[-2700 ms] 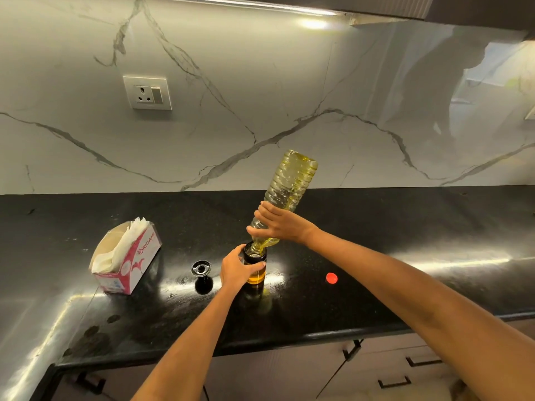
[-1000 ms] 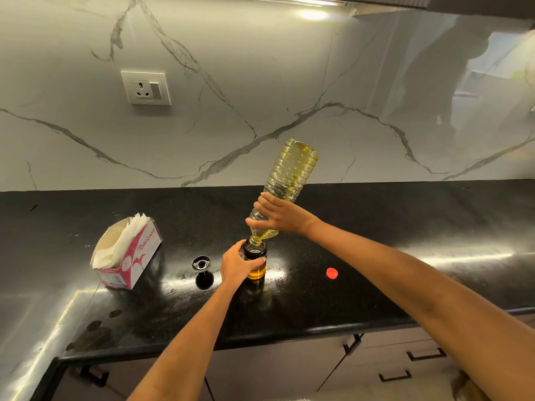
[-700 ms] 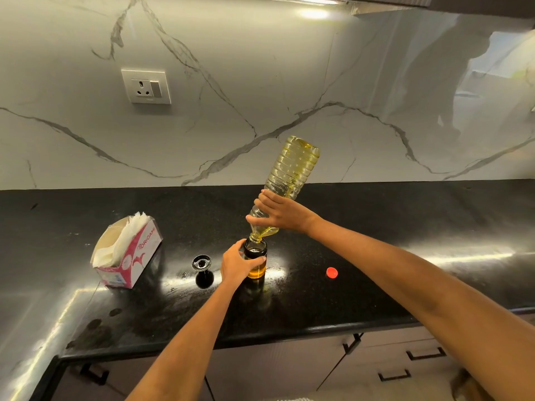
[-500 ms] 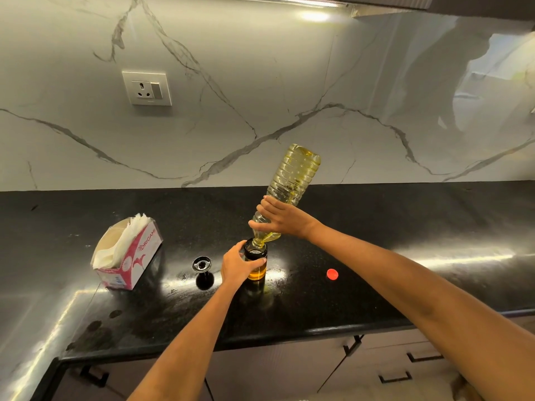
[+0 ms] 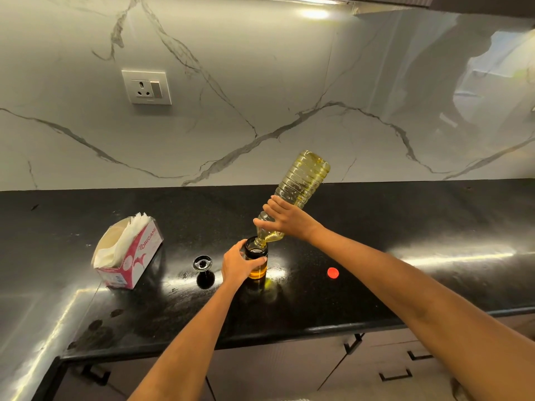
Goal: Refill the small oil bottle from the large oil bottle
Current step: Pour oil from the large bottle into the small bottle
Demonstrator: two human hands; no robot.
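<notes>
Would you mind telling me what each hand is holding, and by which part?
Right hand: tilted ribbed clear plastic oil bottle, at its shoulder. Left hand: small dark-necked glass bottle, round its body.

The small oil bottle (image 5: 257,263) stands on the table (image 5: 376,299). Just left of it stands a stopper (image 5: 203,266), farther left a tissue box (image 5: 127,251). A cap (image 5: 333,272) lies to its right. The large oil bottle (image 5: 301,183) tilts above it, mouth down into its opening.

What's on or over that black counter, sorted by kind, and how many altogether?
Bottles: 2, the large oil bottle and the small oil bottle
Caps: 2, a red cap and a black stopper
Tissue boxes: 1, the tissue box
Total: 5
</notes>
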